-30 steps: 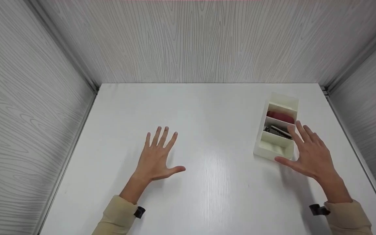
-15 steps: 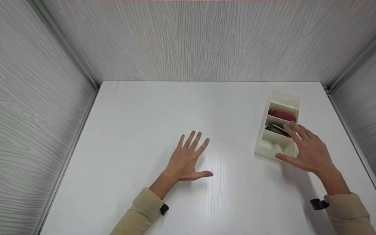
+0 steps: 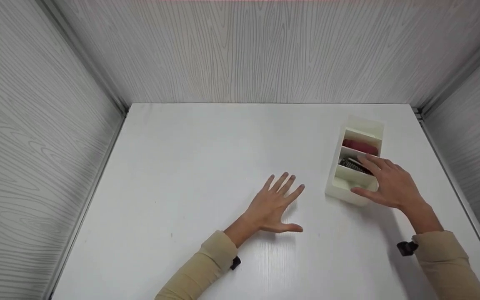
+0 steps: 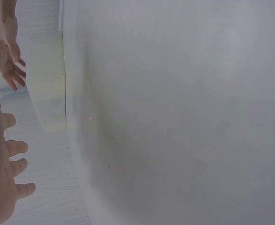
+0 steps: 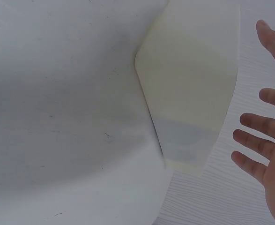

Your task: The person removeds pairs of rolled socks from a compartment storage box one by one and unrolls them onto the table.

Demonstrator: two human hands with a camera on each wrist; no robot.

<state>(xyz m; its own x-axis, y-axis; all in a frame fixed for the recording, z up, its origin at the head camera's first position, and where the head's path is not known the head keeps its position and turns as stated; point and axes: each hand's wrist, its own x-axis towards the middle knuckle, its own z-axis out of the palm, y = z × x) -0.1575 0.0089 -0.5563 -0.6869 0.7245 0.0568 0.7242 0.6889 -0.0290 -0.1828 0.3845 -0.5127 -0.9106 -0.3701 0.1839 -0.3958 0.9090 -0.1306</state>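
A cream divided box (image 3: pixel 346 196) stands on the right part of the white table, its compartments in a row running away from me. One compartment holds a dark red item (image 3: pixel 361 146); the one nearer me holds a black-and-white striped item (image 3: pixel 353 165), partly covered by my fingers. My right hand (image 3: pixel 394 183) hovers over the box's right side, fingers spread and holding nothing. Left of the box, my left hand (image 3: pixel 271 208) is held over the table with fingers and thumb spread, also holding nothing. In the right wrist view the box's side wall (image 5: pixel 189 89) shows beside the right fingers.
Wood-grain panels enclose the white table (image 3: pixel 198 146): a back panel (image 3: pixel 248 54), a left panel (image 3: pixel 27 146) and a right panel (image 3: pixel 469 125). A black band (image 3: pixel 407 248) sits at the right cuff.
My left hand has moved right across the table toward the box. The right hand has shifted slightly left and forward, further over the box. The box has stayed in place.
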